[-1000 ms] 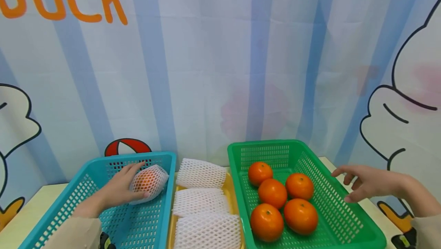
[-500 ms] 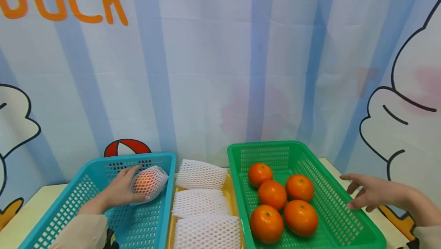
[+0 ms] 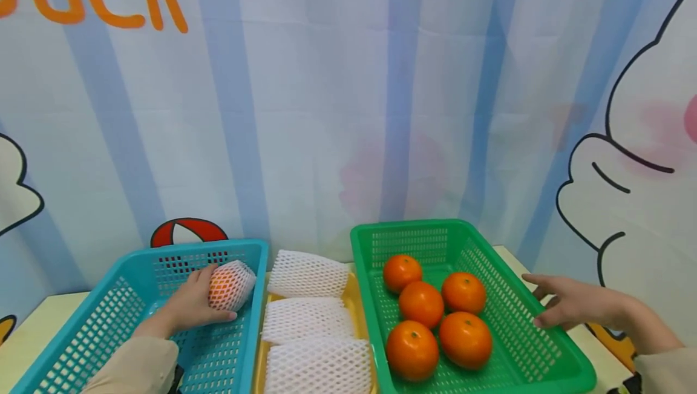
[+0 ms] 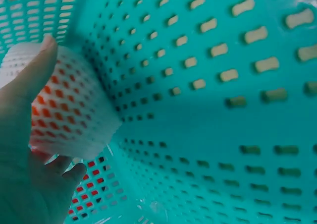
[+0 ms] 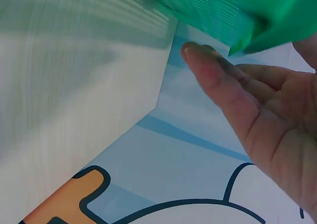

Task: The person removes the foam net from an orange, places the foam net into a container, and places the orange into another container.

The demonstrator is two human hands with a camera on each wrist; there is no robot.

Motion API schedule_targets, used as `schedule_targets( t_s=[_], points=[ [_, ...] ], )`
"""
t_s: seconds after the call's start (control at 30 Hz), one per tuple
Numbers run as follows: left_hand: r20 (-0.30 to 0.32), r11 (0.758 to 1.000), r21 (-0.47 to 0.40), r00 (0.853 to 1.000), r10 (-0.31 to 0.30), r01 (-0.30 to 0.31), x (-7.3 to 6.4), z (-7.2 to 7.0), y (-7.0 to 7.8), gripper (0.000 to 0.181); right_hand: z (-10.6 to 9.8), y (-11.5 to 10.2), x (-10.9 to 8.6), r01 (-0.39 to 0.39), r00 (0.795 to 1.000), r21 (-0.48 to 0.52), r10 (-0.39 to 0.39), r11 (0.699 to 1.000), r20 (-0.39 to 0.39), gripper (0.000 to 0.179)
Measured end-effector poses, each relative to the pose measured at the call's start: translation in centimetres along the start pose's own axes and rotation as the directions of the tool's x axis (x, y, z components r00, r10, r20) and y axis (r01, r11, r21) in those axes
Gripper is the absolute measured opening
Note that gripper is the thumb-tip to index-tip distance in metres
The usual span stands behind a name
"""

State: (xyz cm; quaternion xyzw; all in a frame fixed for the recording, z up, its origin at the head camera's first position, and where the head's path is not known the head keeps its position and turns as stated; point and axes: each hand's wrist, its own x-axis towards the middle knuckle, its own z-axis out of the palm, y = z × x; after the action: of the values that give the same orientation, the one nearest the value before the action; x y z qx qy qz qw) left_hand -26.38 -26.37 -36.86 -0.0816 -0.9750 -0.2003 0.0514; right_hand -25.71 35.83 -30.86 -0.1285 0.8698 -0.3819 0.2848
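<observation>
In the head view, my left hand (image 3: pixel 187 302) is inside the blue basket (image 3: pixel 124 297), around the left side of an orange in a white foam net (image 3: pixel 231 285). Seen from the left wrist, the thumb lies across the net and the other fingers curl at the fruit's opposite side. The fruit sits near the basket's far right corner. My right hand (image 3: pixel 579 304) hovers at the right rim of the green basket (image 3: pixel 363 297), holding nothing, with its fingers loosely bent. Several bare oranges (image 3: pixel 422 304) lie in the green basket.
Between the baskets, a yellow tray (image 3: pixel 355 297) bears white foam nets (image 3: pixel 307 320) laid flat in a column. Pale tabletop (image 3: pixel 43 327) shows at both outer sides. A striped curtain (image 3: pixel 321 109) with cartoon prints hangs close behind the baskets.
My left hand has closed in around the netted orange, which now stands a little more upright. The right hand has moved slightly outward from the green basket. The head view has shifted slightly right.
</observation>
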Motion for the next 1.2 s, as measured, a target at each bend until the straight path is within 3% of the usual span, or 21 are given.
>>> schedule_targets(
  t_s=[0.2,0.5,0.93,1.2],
  points=[
    [-0.015,1.000,-0.023,1.000,0.010,-0.011,0.3,0.7,0.3,0.104,0.4,0.1,0.5,-0.010,1.000,0.041,0.010,0.999,-0.002,0.083],
    [-0.030,1.000,-0.005,0.999,-0.025,0.025,0.3,0.6,0.5,0.093,0.7,0.9,0.6,0.046,0.996,0.248,-0.062,0.968,0.057,0.085],
    [-0.082,0.999,0.021,0.996,-0.024,0.026,0.3,0.1,0.7,0.088,0.5,1.2,0.4,0.033,0.998,0.243,-0.045,0.969,0.044,0.084],
    [-0.122,0.999,0.043,0.992,-0.027,0.032,0.1,-0.9,1.0,0.083,0.6,1.1,0.5,0.029,0.999,0.249,-0.039,0.968,0.036,0.085]
  ],
)
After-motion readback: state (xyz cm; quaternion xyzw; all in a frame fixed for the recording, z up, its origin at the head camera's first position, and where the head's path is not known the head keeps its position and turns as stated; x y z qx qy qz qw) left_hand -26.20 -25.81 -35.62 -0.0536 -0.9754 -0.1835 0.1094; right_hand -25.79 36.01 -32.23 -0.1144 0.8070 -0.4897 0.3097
